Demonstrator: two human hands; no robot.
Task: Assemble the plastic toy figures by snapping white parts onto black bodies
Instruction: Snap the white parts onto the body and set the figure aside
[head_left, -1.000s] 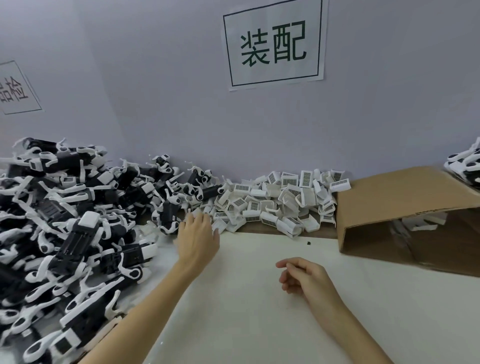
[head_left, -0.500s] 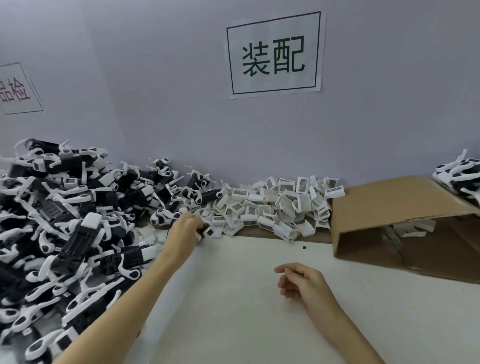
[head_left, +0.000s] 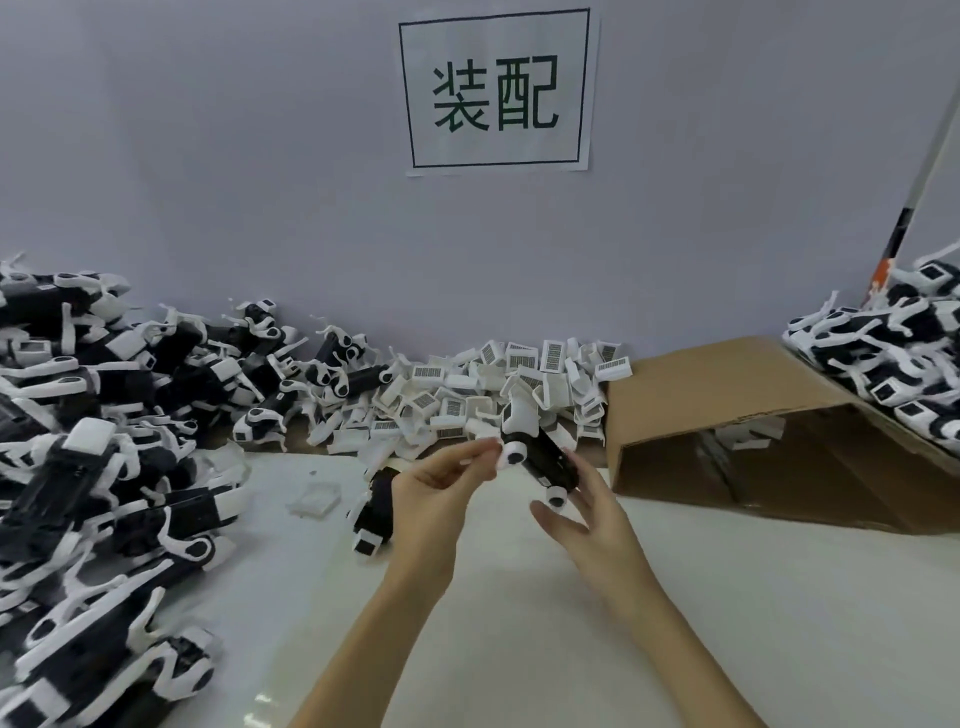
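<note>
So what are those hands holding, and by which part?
One black-and-white toy figure: the left hand pinches its white wheel end; the right hand supports the black body underneath.

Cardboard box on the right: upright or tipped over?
Tipped over. The cardboard box lies on its side on the table, its opening facing the camera, with a few white parts visible inside.

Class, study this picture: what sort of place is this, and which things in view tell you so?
Probably a factory assembly bench: a printed wall sign reading 装配, heaps of black-and-white plastic toy figures, a pile of small white barcoded plastic parts and a brown cardboard box.
</note>
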